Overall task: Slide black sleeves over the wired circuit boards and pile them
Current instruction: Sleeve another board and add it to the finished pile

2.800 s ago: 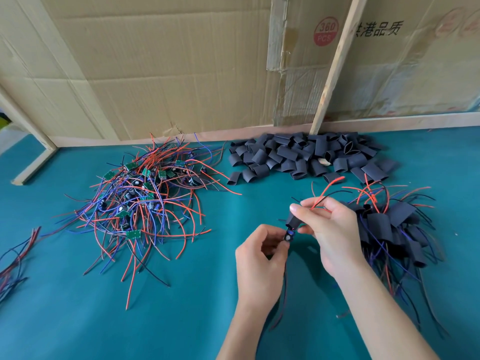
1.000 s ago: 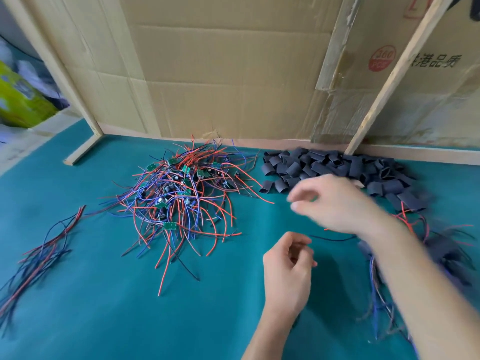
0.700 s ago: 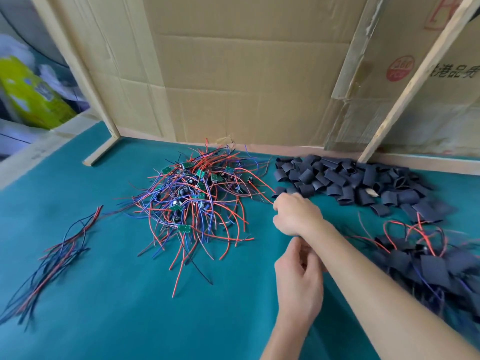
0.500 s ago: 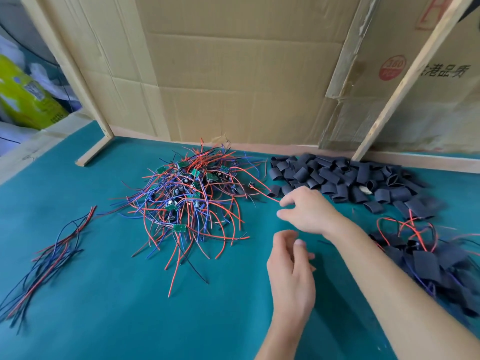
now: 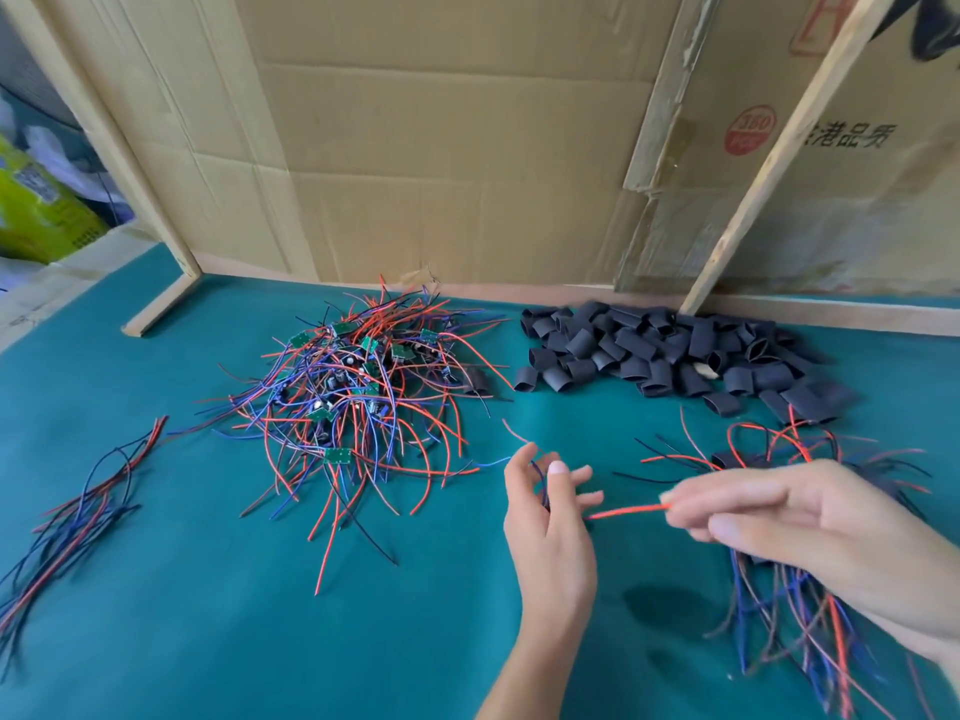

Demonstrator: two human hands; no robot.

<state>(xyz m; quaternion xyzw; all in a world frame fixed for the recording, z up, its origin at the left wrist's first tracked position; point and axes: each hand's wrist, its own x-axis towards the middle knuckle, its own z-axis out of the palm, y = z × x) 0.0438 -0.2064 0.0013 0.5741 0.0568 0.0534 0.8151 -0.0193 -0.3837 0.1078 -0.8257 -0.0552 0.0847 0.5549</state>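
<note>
Between our hands we hold one wired circuit board (image 5: 545, 491), though the board itself is mostly hidden behind the fingers of our left hand (image 5: 550, 527); we can see only a dark bit against the palm and thin wires leaving it. A red wire (image 5: 628, 510) runs almost level from the left hand across to our right hand (image 5: 789, 517), so the piece's long axis lies left to right, rising slightly toward the right. A blue wire and another thin red one curl up and leftward from the left fingers toward the big tangle.

The left hand is raised above the cloth with thumb and fingers curled round the board end. The right hand pinches the red wire's far end between thumb and forefinger, its other fingers loosely folded; it is blurred.

On the teal cloth (image 5: 208, 589), well left of the hands, lies the heap of unsleeved boards (image 5: 353, 397): small green boards buried in a spray of red, blue and black wires pointing every way. Behind, against the cardboard wall (image 5: 441, 148), sits the pile of black sleeves (image 5: 670, 350), short flattened tubes lying at all angles. Under and beyond the right hand is the finished pile (image 5: 779, 459), dark sleeved pieces with wires trailing toward us. A loose bundle of wires (image 5: 72, 511) lies at the far left.
</note>
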